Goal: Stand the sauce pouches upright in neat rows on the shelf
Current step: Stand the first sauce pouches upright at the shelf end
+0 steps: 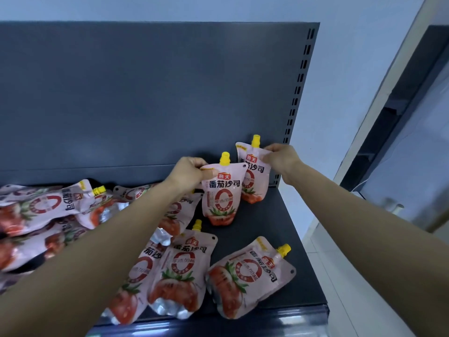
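Observation:
Two pink tomato-sauce pouches with yellow caps stand upright at the back right of the dark shelf (274,215). My left hand (192,173) pinches the top left corner of the front upright pouch (222,193). My right hand (281,158) grips the top right corner of the rear upright pouch (255,176), which stands against the back panel. Several more pouches lie flat: one near the front right (250,276), one beside it (182,271), and a loose heap (41,210) across the left side, partly hidden under my left forearm.
The grey back panel (145,93) rises behind the shelf, with a slotted upright post (298,88) at its right end. The shelf's front lip (243,322) runs along the bottom. To the right are a white wall and a dark door frame (401,117).

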Motion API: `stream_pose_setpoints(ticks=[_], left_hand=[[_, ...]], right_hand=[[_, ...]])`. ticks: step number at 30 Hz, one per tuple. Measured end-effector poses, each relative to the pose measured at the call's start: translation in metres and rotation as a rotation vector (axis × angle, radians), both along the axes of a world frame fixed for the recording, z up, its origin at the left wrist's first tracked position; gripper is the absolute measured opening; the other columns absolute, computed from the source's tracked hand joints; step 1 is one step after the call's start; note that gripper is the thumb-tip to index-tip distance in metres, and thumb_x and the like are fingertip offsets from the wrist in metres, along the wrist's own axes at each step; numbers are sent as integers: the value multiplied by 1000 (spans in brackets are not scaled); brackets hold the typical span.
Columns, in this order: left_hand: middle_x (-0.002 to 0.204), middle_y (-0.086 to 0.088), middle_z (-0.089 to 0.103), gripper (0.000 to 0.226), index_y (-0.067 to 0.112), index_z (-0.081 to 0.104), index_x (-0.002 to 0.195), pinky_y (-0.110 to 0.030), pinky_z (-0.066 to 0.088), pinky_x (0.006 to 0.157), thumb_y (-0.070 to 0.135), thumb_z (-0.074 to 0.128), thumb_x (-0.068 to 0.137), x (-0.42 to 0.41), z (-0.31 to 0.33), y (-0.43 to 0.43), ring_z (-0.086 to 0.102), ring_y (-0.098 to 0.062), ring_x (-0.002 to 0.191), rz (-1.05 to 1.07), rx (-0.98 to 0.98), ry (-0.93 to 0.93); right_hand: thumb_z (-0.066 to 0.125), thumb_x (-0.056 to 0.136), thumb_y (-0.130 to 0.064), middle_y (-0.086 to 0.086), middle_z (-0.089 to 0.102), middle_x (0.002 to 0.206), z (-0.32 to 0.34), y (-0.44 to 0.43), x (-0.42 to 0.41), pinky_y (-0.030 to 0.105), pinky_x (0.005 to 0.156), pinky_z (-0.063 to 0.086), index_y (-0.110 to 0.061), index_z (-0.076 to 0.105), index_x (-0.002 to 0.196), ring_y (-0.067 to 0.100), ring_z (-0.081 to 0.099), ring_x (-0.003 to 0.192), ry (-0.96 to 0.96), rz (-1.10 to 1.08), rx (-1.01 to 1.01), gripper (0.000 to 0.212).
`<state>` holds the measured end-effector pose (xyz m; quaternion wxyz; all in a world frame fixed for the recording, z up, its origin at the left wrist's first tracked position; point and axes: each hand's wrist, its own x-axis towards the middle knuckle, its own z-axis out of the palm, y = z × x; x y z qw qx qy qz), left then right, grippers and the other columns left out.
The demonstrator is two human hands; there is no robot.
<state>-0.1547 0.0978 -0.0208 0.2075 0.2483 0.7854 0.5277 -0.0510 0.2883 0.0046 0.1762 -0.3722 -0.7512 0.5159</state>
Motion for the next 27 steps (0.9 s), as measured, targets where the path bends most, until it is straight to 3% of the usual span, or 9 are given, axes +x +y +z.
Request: stream_pose_setpoints(ticks=[3, 6, 9, 12, 17, 20, 22, 27], left_hand=[[70, -3, 71, 15, 19, 68, 66, -41, 55, 80, 18, 70, 80, 4, 3, -3, 67, -21, 73, -57, -34, 9], [70, 0, 73, 10, 18, 72, 72, -35, 55, 71, 24, 70, 80, 8, 5, -7, 68, -18, 68, -92, -102, -5], [70, -3, 73, 12, 10, 71, 88, -24, 56, 54, 20, 67, 83, 13, 6, -6, 70, -13, 61, -70, -82, -74], [57, 3, 71, 12, 4, 70, 86, -16, 49, 41, 13, 63, 86, 22, 5, 3, 66, -7, 48, -58, -31, -92], [80, -7, 71, 11, 4, 69, 87, -29, 59, 65, 10, 60, 87, 35, 4, 27, 69, -18, 74, -120, -5, -91], [79, -6, 70, 12, 10, 70, 80, -24, 59, 59, 10, 60, 87, 41, 4, 39, 68, -15, 71, -146, -9, -68], [80, -6, 71, 15, 15, 69, 75, -25, 59, 59, 10, 61, 87, 44, 4, 45, 69, -14, 72, -141, -24, -37], [86, -13, 73, 11, 10, 72, 79, -43, 58, 79, 12, 63, 86, 46, 2, 56, 70, -27, 82, -23, -35, 62]], right_hand=[[58, 90, -7, 14, 70, 110, -2, 0, -1, 29, 73, 47, -5, 66, 112, 23, 63, 91, -14, 16, 18, 23], [56, 91, -8, 14, 70, 109, -4, 1, 0, 30, 73, 47, -5, 67, 109, 21, 61, 87, -21, 14, 30, 21], [55, 92, -8, 14, 70, 108, -4, 4, 1, 30, 73, 49, -6, 67, 107, 21, 60, 86, -25, 25, 26, 20], [54, 92, -5, 14, 70, 107, -3, 4, 4, 30, 73, 49, -5, 67, 110, 22, 61, 86, -21, 42, 30, 22], [56, 88, 0, 4, 62, 94, 0, 10, 13, 27, 70, 45, -8, 70, 103, 18, 55, 81, -13, 38, 80, 21], [55, 88, -1, 5, 61, 91, 4, 17, 22, 35, 82, 51, -12, 65, 85, 21, 55, 87, 38, 11, 58, 16], [52, 88, -1, 6, 60, 87, 6, 21, 29, 35, 79, 51, -13, 63, 76, 22, 55, 83, 77, 14, 84, 20], [50, 91, -6, 6, 63, 100, 6, 21, 44, 28, 84, 47, -8, 66, 104, 22, 59, 95, 102, 23, 207, 21]])
